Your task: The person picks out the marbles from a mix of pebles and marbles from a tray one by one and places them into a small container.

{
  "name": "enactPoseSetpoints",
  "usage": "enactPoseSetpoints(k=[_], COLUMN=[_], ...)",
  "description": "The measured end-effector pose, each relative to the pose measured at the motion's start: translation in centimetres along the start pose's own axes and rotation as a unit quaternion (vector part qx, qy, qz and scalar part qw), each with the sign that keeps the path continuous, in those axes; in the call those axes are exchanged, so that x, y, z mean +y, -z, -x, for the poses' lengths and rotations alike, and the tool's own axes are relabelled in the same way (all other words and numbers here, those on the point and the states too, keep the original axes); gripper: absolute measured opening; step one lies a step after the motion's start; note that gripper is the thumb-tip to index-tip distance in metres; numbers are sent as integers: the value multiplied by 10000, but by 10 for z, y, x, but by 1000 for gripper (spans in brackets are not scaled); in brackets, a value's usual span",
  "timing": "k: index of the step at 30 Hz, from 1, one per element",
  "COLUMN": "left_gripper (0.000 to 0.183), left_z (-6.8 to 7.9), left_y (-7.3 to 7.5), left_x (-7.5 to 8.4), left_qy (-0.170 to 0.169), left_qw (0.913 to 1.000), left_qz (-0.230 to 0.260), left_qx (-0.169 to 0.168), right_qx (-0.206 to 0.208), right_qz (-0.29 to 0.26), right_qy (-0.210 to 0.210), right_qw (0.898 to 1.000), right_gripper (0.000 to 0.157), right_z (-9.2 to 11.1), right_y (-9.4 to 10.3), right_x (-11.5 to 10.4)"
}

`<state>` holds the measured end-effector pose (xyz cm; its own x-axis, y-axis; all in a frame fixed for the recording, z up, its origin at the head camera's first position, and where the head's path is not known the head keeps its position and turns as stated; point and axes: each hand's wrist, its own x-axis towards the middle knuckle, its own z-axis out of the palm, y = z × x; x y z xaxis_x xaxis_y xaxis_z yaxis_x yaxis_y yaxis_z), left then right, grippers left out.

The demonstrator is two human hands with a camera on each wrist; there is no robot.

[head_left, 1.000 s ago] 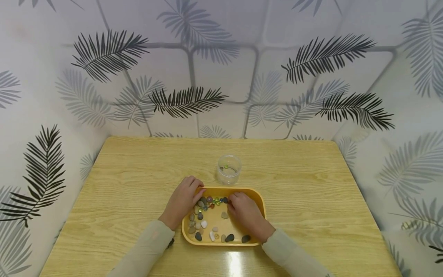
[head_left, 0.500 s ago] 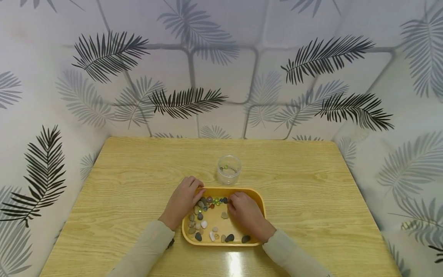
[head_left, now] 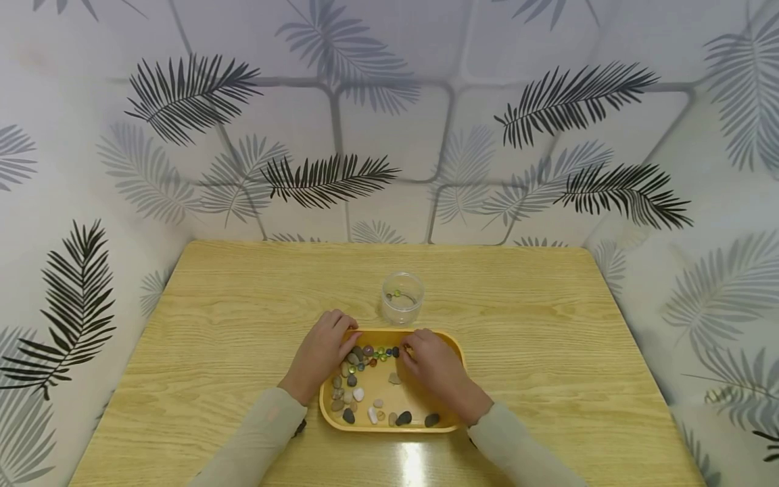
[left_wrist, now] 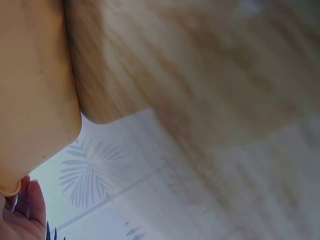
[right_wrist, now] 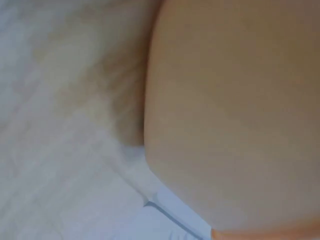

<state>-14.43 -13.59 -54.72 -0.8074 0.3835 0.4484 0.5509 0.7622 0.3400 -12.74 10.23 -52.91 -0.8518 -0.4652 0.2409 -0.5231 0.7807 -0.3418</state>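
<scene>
A yellow tray (head_left: 420, 429) holds pebbles and small glass marbles. My left hand (head_left: 322, 352) grips its far left corner, thumb inside the rim; the left wrist view shows curled fingers (left_wrist: 35, 205) at the rim of the tray (left_wrist: 40, 90). Inside the right part of the tray, my right hand (head_left: 439, 370) pinches a small brownish piece (head_left: 407, 347) between thumb and forefinger, mostly hidden by the fingers. Beside those fingertips lies a dark stone (head_left: 396, 352), with green marbles (head_left: 381, 355) to its left. The right wrist view has only the tray's outer wall (right_wrist: 230, 115).
Behind the tray stands a clear round cup (head_left: 402, 301) with a green marble (head_left: 397, 293) and another small piece inside. Grey, white and black pebbles (head_left: 404, 419) lie along the tray's near and left sides. A leaf-patterned wall covering (head_left: 389, 135) rises behind the wooden table (head_left: 517, 304).
My right hand has shifted slightly up and back, its thumb and forefinger now showing the small piece between them. The left hand and the tray stay in place.
</scene>
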Motion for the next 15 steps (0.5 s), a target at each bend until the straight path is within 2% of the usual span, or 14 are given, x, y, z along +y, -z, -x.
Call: enactPoseSetpoints(k=[5,15], left_gripper=[14,14], left_z=[0,0], left_y=[-1,-1], left_x=[0,0], left_qy=[-24,-38], left_qw=[10000,10000], left_qz=[14,-64], left_qx=[-1,-23], right_qx=[341,687], right_qz=[74,85], right_qy=[165,325], right_qw=[9993,9971], right_gripper=[10,11], right_z=[-5,-13], right_y=[10,28], right_x=[6,17])
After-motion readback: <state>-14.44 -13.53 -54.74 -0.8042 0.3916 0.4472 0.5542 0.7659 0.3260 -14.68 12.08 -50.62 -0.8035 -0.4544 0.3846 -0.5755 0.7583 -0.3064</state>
